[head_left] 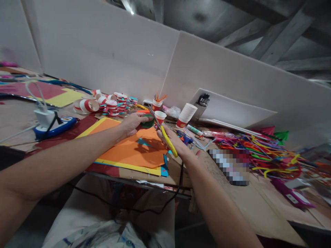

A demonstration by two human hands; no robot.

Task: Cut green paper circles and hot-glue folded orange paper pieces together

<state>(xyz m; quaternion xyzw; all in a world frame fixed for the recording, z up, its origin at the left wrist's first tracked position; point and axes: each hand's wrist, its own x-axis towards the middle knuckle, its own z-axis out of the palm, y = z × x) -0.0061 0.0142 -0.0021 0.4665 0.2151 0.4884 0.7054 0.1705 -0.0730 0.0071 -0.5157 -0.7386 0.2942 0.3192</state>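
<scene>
Between the fingertips of my left hand (133,123) is a dark green round piece (147,122). My right hand (172,139) holds yellow-handled scissors (168,140), their blades pointing up and left beside the green piece. Both hands are above a stack of orange sheets (129,148), with yellow and blue sheets showing at its edges. A small blue scrap (143,142) lies on the orange sheet. Just behind my hands stands a white and red paper cup (160,117).
Striped paper-cup pieces (111,107) lie at the back left, near a blue power strip (55,129). A cup stack (186,115) stands behind, right of my hands. Colourful pipe cleaners (271,151) spread at right. A black cable (178,186) hangs over the table edge.
</scene>
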